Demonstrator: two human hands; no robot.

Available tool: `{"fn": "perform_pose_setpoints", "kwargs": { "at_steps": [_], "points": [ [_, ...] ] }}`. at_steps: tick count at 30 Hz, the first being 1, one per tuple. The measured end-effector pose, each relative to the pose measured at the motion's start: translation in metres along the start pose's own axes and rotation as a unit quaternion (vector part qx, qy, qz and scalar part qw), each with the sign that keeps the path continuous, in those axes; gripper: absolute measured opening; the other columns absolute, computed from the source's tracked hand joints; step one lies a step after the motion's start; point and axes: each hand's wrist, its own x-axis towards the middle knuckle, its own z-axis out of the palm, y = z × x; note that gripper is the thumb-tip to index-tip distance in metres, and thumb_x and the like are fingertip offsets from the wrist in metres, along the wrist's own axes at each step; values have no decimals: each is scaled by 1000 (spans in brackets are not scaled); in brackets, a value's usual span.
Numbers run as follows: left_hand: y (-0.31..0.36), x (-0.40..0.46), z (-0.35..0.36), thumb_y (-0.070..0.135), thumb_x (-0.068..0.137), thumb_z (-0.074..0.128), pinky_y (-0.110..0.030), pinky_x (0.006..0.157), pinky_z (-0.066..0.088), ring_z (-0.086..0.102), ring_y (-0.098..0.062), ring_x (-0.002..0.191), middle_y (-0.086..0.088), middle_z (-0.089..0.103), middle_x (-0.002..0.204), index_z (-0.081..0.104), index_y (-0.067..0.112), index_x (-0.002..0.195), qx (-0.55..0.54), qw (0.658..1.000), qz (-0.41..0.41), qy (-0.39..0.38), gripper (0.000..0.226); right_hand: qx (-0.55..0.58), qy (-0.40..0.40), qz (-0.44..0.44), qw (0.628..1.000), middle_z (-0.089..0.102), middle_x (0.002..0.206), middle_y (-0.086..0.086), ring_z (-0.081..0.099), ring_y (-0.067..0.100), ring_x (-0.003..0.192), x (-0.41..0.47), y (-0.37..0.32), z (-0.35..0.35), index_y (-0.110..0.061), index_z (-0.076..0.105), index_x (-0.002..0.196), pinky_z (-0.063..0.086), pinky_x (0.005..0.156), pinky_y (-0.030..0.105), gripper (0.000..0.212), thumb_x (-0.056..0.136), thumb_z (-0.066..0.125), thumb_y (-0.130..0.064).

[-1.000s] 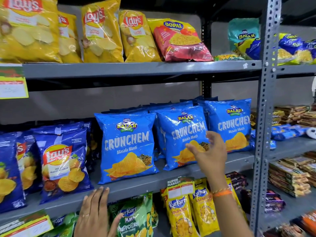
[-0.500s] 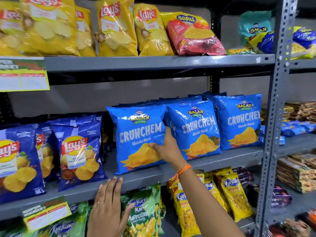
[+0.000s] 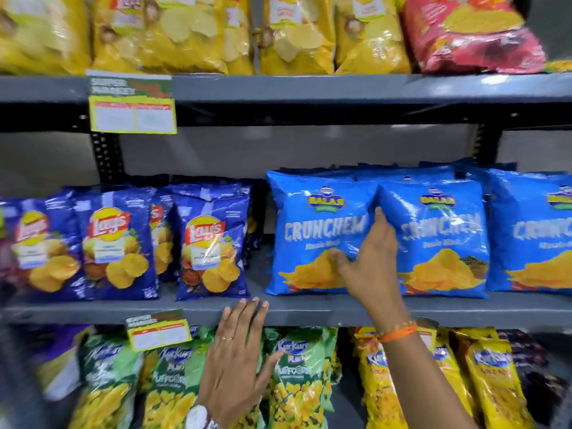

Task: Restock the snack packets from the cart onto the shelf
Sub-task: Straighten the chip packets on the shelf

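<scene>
Crunchem packet (image 3: 318, 233), a glossy, puffed blue pillow bag, stands upright on the middle shelf (image 3: 309, 309), and the right hand (image 3: 366, 261) pinches its right edge, thumb on the printed front and fingers tucked into the seam where it meets the second Crunchem packet (image 3: 439, 239) at its 3 o'clock. The two bags touch there; a third Crunchem packet (image 3: 532, 233) follows further toward 3 o'clock, overlapping the second one's side. An orange thread band (image 3: 397, 332) circles the right wrist.

At 7 o'clock from that grip the left hand (image 3: 238, 351) lies open and flat, fingers spread, its fingertips (image 3: 247, 303) touching the grey metal front lip of the shelf. It wears a ring (image 3: 228, 338) and a metal watch (image 3: 198, 418).

Toward 9 o'clock a narrow strip of bare shelf separates the held bag from the dark blue Lay's packets (image 3: 210, 243), crinkled and standing in a tight row. Open wall shows above every bag on this level. At 12 o'clock the upper shelf (image 3: 309, 88) carries yellow Lay's packets (image 3: 185, 29) and a red packet (image 3: 473, 32). At 6 o'clock hang green Kurkure packets (image 3: 297, 376) and yellow Kurkure packets (image 3: 380, 382), packed closely. Paper price tags (image 3: 133, 103) clip to the shelf lips.
</scene>
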Motion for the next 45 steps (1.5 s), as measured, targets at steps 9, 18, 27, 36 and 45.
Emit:
{"fn": "perform_pose_setpoints", "kwargs": {
  "at_steps": [9, 18, 27, 36, 45],
  "points": [
    [-35, -23, -15, 60, 101, 42, -42, 123, 22, 32, -25, 153, -6, 36, 165, 37, 14, 157, 43, 995, 89, -2, 73, 276, -250, -44, 927, 51, 129, -9, 53, 10, 122, -18, -91, 79, -20, 41, 142, 49, 99, 17, 75, 80, 83, -26],
    [-170, -62, -68, 51, 102, 40, -38, 128, 19, 47, -29, 139, -8, 54, 149, 49, 9, 146, -31, 991, -31, 128, 61, 213, -209, 34, 954, 53, 138, -4, 55, 13, 124, -30, -112, 156, -14, 28, 149, 44, 102, 28, 108, 65, 90, -42],
    [-235, -66, -39, 51, 106, 32, -31, 128, 16, 48, -30, 137, -11, 55, 146, 50, 4, 146, -52, 995, -15, 81, 65, 244, -80, 92, 962, 60, 122, -7, 66, 18, 112, -43, -115, 178, -23, 41, 139, 54, 97, 34, 96, 60, 95, -34],
    [-232, -65, -22, 48, 104, 35, -35, 128, 18, 47, -30, 138, -12, 54, 145, 49, 6, 146, -95, 986, -36, 133, 61, 257, -31, 108, 960, 60, 132, -2, 61, 3, 112, -53, -131, 186, -24, 40, 139, 48, 92, 10, 90, 67, 86, -52],
    [-231, -64, -21, 49, 105, 32, -41, 126, 24, 49, -32, 136, -11, 55, 143, 50, 7, 145, -102, 985, -41, 135, 61, 266, 1, 172, 948, 70, 92, -13, 68, -6, 81, -41, -140, 195, -19, 59, 116, 59, 74, 22, 58, 75, 80, -55]
  ]
}}
